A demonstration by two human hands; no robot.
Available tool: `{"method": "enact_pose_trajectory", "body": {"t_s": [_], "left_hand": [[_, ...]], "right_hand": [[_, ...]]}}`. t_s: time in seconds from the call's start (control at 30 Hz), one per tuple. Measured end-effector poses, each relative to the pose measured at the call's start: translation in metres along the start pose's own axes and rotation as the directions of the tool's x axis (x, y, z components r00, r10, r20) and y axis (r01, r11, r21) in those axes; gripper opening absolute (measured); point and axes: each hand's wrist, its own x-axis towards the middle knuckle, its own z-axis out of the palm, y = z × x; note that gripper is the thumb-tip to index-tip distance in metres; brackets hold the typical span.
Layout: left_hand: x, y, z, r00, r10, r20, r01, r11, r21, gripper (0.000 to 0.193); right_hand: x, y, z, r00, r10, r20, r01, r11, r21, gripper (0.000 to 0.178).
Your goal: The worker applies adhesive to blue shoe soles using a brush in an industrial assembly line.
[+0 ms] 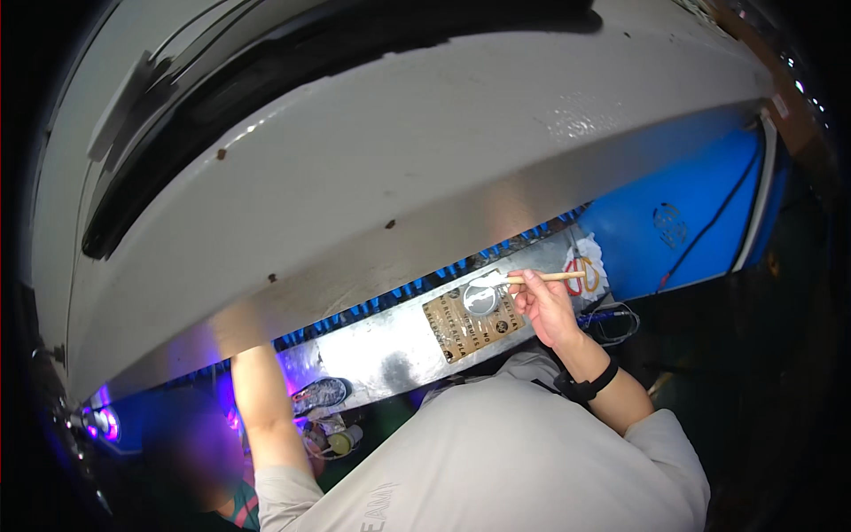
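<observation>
Above and ahead of both our hands hangs a broad pale-grey hood (pixel 381 151), its lower lip low enough that we should guard our wrists against it. Beneath it the long metal table (pixel 368 355) runs between our arms, and a blue panel (pixel 705 199) stands beyond our right hand (pixel 550 315). Our left forearm (pixel 263 399) passes under the hood's edge, so the left hand is hidden and we cannot tell how far its fingers are spread or whether it has hold of anything. Just left of our right hand, a brown printed sheet (pixel 456 332) lies flat on the table, and a dark, shoe-like thing (pixel 320 395) sits to the right of our left forearm. On the sheet rests a pale round dish (pixel 480 301). Our right fingers are closed around the wooden handle of a brush (pixel 563 276), its whitened head at the dish's far rim; we would do well to grip lightly, keep the handle low and wipe any excess on that rim. Near our right fingertips are red and orange loops (pixel 592 276).
</observation>
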Motion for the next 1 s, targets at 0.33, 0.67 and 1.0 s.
{"method": "enact_pose_trajectory", "body": {"t_s": [0.33,0.67,1.0], "left_hand": [[-0.037,-0.039,-0.024,0.995,-0.098,0.012,0.095,0.981,0.168,0.026],[-0.009,-0.01,-0.066,0.795,-0.521,0.31,0.508,0.852,0.128,0.034],[-0.025,0.008,-0.046,0.133,-0.803,0.581,0.799,-0.26,-0.542,0.033]], "right_hand": [[0.025,0.032,-0.065,0.978,-0.183,0.097,0.207,0.845,-0.494,0.018],[0.062,0.073,-0.112,0.957,-0.038,0.289,0.204,0.795,-0.572,0.018],[0.095,0.11,-0.103,0.96,-0.118,0.253,0.279,0.451,-0.848,0.021]]}}
